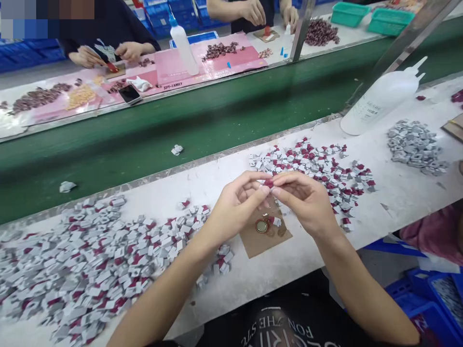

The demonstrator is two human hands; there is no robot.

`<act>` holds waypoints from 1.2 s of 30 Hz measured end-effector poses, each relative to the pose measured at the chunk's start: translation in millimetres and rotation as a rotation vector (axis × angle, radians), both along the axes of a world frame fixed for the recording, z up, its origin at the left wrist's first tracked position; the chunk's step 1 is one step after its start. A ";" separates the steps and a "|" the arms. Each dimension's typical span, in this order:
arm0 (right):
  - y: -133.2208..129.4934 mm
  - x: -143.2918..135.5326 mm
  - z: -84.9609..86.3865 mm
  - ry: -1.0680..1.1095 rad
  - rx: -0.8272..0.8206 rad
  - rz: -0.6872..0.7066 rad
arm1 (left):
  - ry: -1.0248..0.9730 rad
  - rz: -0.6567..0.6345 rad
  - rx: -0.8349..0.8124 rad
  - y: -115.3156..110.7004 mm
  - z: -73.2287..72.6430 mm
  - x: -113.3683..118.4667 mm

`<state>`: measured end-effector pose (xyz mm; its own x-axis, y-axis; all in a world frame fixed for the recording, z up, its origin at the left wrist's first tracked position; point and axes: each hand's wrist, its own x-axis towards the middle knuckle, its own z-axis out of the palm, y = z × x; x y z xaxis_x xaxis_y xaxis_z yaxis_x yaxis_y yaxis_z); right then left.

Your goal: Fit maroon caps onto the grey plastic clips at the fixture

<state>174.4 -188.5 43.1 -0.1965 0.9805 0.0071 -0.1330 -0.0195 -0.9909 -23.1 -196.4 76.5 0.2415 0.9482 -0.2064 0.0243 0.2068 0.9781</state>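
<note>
Both hands meet over the worktop (152,189), and here is the action: the left hand (237,200) has its thumb and index finger closed on a small maroon piece (268,183), its other fingers curled behind. Up against it, the right hand (307,200) pinches at the same piece with thumb and index fingertips, so the piece sits right between the 2 hands, its underside hidden by the fingers.

Just below the fingertips lies a brown cardboard square (258,246), carrying a round gold-rimmed cap (262,226) and, beside that, a white-and-maroon piece (277,221). Left of the left hand spreads a big heap of gray-and-maroon pieces (94,260); a second heap of assembled pieces (314,168) fans out behind and beside the right hand. Farther right of that hand come a pile of plain gray pieces (414,147) and a white squeeze bottle (379,103), leaning. Beyond both hands runs the green belt (115,149), and across it 2 co-workers' hands (128,50) (255,12) are busy at their own bench.
</note>
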 end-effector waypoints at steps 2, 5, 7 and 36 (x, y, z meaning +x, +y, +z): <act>-10.6 -1.1 7.9 -0.124 0.148 -0.040 | -0.029 0.040 0.002 -7.4 -3.4 5.1; -23.7 -0.9 17.9 -0.320 0.336 -0.059 | -0.086 0.089 -0.002 -17.8 -11.7 10.2; -30.2 1.1 21.0 -0.335 0.338 -0.052 | -0.116 0.102 0.013 -24.5 -15.3 10.8; -85.1 12.4 -15.5 -0.408 -0.053 -0.013 | -0.102 0.363 -0.247 -93.7 -35.1 -5.1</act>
